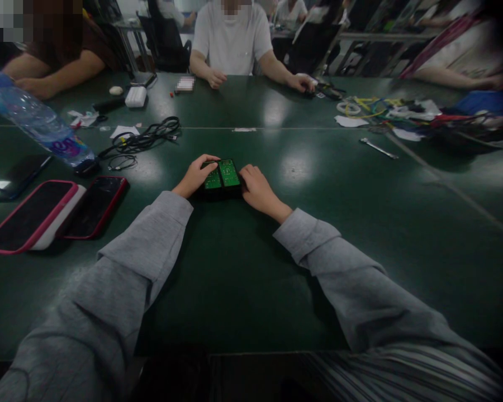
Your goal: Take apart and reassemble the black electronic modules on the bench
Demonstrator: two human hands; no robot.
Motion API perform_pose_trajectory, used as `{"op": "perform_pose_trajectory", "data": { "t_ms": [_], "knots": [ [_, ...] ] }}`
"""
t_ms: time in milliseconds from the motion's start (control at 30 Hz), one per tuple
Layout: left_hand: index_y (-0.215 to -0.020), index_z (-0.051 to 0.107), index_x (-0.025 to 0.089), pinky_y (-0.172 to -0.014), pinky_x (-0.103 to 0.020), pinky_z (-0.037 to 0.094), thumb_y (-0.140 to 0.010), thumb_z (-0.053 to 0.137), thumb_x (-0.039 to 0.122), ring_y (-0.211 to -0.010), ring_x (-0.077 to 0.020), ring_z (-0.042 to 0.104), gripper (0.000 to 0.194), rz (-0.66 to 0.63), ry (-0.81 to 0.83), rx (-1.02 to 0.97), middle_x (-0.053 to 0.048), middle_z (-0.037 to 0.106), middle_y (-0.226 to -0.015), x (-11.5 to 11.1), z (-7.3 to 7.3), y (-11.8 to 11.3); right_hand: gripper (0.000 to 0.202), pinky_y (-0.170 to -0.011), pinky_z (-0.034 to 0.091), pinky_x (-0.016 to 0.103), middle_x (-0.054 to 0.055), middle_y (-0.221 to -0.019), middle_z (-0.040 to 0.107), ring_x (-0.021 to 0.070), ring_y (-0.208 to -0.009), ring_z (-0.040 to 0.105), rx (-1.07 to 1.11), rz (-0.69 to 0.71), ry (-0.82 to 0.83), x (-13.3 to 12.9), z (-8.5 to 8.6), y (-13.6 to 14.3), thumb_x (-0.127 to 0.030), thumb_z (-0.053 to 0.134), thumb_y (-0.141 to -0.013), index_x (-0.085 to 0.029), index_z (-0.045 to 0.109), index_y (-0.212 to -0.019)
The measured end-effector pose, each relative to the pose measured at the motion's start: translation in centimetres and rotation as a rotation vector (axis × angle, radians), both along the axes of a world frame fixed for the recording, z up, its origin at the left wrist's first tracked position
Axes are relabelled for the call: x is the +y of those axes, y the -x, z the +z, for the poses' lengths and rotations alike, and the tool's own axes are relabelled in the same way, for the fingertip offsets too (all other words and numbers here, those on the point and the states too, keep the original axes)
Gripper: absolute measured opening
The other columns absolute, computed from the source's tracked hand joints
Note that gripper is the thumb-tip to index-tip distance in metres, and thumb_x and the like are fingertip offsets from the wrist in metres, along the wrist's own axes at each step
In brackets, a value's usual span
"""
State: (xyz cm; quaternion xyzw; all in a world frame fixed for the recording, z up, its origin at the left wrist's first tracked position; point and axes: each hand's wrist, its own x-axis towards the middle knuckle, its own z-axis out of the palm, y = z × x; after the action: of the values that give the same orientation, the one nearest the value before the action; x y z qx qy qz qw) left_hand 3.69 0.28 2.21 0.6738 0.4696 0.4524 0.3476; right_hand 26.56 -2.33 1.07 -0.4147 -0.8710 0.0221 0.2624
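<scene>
In the middle of the green table a black case with two green circuit boards (229,173) in it rests between my hands. My left hand (198,174) grips its left side, the thumb lying over the left board. On the opposite side my right hand (259,188) holds the right edge with its fingers curled against the case. The boards face up, and small solder points dot their surface. My fingers hide parts of the case's left and right sides.
At left lie a phone in a red case (98,207), a pink-rimmed device (33,215), an upside-down water bottle (46,125) and black cables (146,137). A wrench (378,148) and tangled wires (373,107) are at right. Several people sit around, one opposite (232,39).
</scene>
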Motion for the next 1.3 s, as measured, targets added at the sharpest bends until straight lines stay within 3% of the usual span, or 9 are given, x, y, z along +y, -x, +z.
{"op": "perform_pose_trajectory", "data": {
  "t_ms": [1300],
  "knots": [
    [-0.105, 0.068, 0.021, -0.102, -0.045, 0.049, -0.088, 0.061, 0.030, -0.111, -0.0258, 0.064, 0.020, -0.005, 0.019, -0.025, -0.008, 0.070, -0.117, 0.00, -0.08, 0.02, 0.032, -0.083, 0.047, 0.048, 0.015, -0.111, 0.055, 0.0312, -0.100, 0.050, 0.020, 0.009, 0.009, -0.02, -0.08, -0.08, -0.005, 0.044, -0.079, -0.016, 0.055, -0.107]
  ]
}}
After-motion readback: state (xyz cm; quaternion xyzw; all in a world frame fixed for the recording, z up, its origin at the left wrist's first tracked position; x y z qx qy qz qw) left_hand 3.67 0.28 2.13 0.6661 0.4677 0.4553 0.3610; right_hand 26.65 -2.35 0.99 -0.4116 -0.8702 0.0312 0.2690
